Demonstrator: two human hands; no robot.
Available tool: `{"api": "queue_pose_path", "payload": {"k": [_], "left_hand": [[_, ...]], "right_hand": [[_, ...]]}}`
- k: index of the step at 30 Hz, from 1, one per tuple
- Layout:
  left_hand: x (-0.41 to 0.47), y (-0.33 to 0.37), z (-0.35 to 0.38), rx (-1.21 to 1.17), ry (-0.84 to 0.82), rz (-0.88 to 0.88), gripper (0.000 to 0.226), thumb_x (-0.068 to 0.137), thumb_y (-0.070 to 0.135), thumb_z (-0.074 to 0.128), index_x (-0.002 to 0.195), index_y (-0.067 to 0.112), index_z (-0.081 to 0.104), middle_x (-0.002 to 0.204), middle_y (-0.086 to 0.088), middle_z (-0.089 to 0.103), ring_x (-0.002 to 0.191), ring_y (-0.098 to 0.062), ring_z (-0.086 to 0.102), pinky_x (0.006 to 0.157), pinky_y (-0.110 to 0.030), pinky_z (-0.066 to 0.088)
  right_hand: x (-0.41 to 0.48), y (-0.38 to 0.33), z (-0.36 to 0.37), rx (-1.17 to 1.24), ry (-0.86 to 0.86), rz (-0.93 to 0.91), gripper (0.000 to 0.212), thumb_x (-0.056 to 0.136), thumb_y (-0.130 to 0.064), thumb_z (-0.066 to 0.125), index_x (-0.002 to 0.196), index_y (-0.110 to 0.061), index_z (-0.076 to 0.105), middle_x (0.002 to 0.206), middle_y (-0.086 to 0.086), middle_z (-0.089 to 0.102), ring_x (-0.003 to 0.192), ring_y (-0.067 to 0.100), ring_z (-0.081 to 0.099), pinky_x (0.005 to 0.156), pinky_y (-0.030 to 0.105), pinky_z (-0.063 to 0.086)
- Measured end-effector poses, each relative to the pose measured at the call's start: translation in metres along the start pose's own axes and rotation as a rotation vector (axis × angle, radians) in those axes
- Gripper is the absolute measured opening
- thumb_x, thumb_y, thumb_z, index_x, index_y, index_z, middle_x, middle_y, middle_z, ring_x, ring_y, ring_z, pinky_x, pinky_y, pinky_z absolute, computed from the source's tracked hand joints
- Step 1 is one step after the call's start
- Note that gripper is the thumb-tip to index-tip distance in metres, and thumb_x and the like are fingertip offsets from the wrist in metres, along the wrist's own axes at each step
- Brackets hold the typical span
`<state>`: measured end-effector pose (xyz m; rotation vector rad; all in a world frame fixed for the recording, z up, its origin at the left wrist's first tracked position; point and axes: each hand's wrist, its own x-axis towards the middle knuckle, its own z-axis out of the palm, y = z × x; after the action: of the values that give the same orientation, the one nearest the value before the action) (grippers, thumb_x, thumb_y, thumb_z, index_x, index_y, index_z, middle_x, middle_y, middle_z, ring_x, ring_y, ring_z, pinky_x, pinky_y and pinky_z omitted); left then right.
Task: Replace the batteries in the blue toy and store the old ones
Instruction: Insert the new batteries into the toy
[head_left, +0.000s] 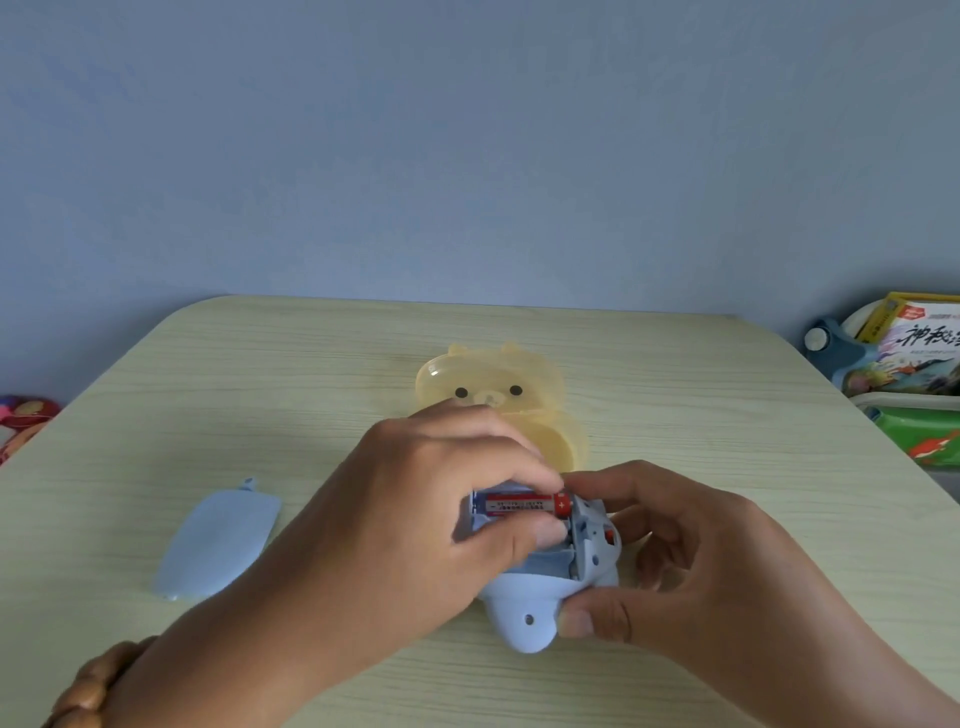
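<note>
The blue toy (524, 608) lies upside down on the table near me, its battery compartment uncovered. My right hand (691, 561) grips the toy's right side, thumb on its lower end. My left hand (441, 499) pinches a red and white battery (524, 504) that lies across the top of the compartment, plus end to the right. The lower slot looks bare. The toy's blue cover (218, 540) lies flat to the left. Behind the hands stands a yellow bear-faced box (488, 384) with its lid raised; its inside is partly hidden.
The pale wood-grain table (727, 415) ends at a blue wall. Off its right edge are a book (914, 348) and green packaging (924, 431). A red object (23, 421) sits beyond the left edge.
</note>
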<state>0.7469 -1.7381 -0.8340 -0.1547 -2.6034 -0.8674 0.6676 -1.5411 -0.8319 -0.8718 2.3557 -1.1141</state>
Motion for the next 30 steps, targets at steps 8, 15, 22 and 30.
{"api": "queue_pose_path", "payload": {"k": [8,15,22,30], "left_hand": [[-0.021,-0.01,-0.001,-0.08,-0.087,-0.11,0.077,0.056,0.056,0.087,0.127,0.045,0.06,0.128,0.034,0.055,0.121,0.015,0.05,0.096,0.0,0.032],[-0.02,-0.01,0.002,-0.116,-0.044,-0.144,0.079,0.054,0.054,0.09,0.125,0.056,0.055,0.121,0.034,0.061,0.115,0.013,0.056,0.092,-0.01,0.044],[-0.018,-0.007,0.002,-0.113,-0.038,-0.147,0.079,0.054,0.054,0.091,0.123,0.056,0.055,0.121,0.037,0.059,0.113,0.013,0.057,0.091,-0.017,0.046],[-0.019,-0.009,0.003,-0.126,-0.045,-0.149,0.077,0.053,0.054,0.091,0.122,0.056,0.057,0.121,0.037,0.06,0.113,0.014,0.057,0.088,-0.009,0.044]], "right_hand": [[-0.001,0.002,0.0,-0.099,0.069,-0.162,0.073,0.048,-0.042,0.097,0.113,-0.049,0.064,0.103,-0.023,0.069,0.072,0.008,0.067,0.057,0.017,0.053],[0.0,0.001,-0.007,-0.326,0.09,-0.374,0.049,0.066,-0.044,0.082,0.113,-0.043,0.067,0.118,-0.025,0.063,0.084,-0.001,0.062,0.061,0.01,0.05],[0.003,0.005,-0.007,-0.344,0.031,-0.399,0.049,0.067,-0.045,0.081,0.114,-0.043,0.067,0.116,-0.023,0.061,0.082,0.0,0.061,0.063,0.008,0.049],[0.005,0.003,-0.007,-0.411,0.011,-0.408,0.048,0.068,-0.043,0.085,0.112,-0.042,0.064,0.113,-0.026,0.056,0.081,-0.01,0.055,0.066,0.004,0.045]]}}
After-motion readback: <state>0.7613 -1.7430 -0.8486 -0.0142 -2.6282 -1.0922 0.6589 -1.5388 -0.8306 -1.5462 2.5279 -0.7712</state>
